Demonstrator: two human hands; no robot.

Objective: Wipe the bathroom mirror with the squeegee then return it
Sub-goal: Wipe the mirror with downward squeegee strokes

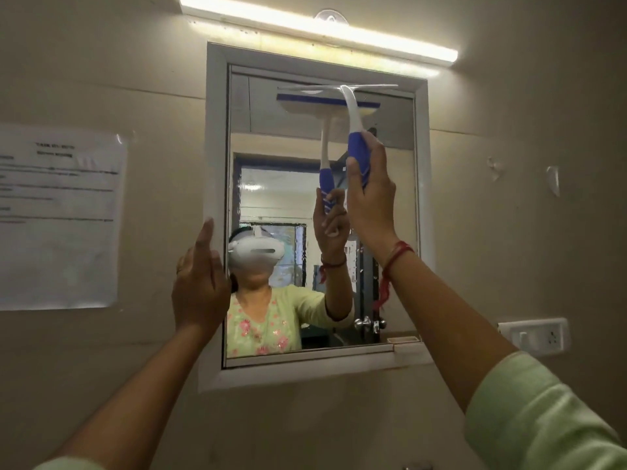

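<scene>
A white-framed bathroom mirror [390,212] hangs on the beige wall. My right hand [369,201] grips the blue handle of a white-and-blue squeegee [354,130], whose blade lies against the glass near the mirror's top edge. The glass reflects the squeegee and my arm. My left hand [200,283] rests with straight fingers on the left side of the mirror frame, holding nothing.
A lit tube light [319,28] runs above the mirror, with a suction hook [329,15] behind it. A printed sheet [57,215] is taped to the wall at left. A white switch socket [536,335] sits at lower right.
</scene>
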